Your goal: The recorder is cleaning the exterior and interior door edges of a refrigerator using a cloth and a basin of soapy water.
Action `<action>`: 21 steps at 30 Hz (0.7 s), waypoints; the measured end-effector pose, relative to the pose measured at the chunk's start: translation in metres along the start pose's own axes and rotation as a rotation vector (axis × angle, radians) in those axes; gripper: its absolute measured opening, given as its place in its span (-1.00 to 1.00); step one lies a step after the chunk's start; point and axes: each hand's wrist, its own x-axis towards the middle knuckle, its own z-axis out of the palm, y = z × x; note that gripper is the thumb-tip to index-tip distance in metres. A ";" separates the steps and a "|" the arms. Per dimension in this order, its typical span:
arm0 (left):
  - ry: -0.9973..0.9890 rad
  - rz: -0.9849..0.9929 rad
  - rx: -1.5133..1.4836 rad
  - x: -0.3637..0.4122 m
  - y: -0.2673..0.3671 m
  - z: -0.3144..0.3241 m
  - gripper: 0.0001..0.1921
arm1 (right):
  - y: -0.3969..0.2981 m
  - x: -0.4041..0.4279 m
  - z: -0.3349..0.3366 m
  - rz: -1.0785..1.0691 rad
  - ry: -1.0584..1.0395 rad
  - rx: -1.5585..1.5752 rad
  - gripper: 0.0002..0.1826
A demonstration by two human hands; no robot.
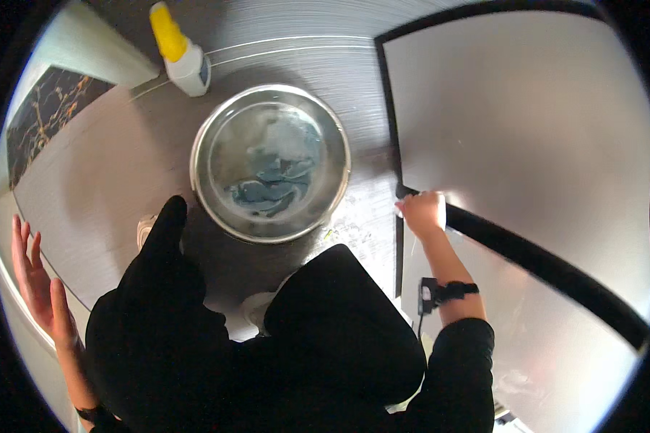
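My left hand (40,287) is raised at the far left with its fingers apart, holding nothing. My right hand (423,214) is closed at the black edge strip (520,249) of a brushed metal panel (509,119); something white shows beside it, and what the fingers hold is unclear. Between the hands, ahead of my knees, a round stainless steel basin (341,200) stands on the floor. Cloudy water and a bluish, soaked cloth (268,195) are in it. Behind the basin, at the upper left, is a white spray bottle with a yellow head (189,65).
A pale wall or post (95,48) rises at the upper left beside a dark marbled panel (51,103). My black-clad knees are close to the basin, with a light shoe (145,230) at the left. Wet spots (363,222) mark the floor right of the basin.
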 end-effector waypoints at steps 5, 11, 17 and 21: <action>0.003 0.123 -0.208 0.052 0.005 0.043 -0.33 | 0.078 -0.106 -0.145 0.381 0.805 -0.258 -0.59; -0.081 0.205 -0.263 0.083 0.026 0.060 -0.31 | 0.244 -0.282 -0.246 0.818 0.979 -1.091 -0.65; -0.091 0.209 -0.255 0.087 0.045 0.073 -0.32 | 0.239 -0.232 -0.245 0.791 1.290 -0.775 -0.43; -0.045 0.164 -0.258 0.077 0.037 0.062 -0.32 | 0.144 -0.135 -0.155 0.772 0.913 -0.486 -0.38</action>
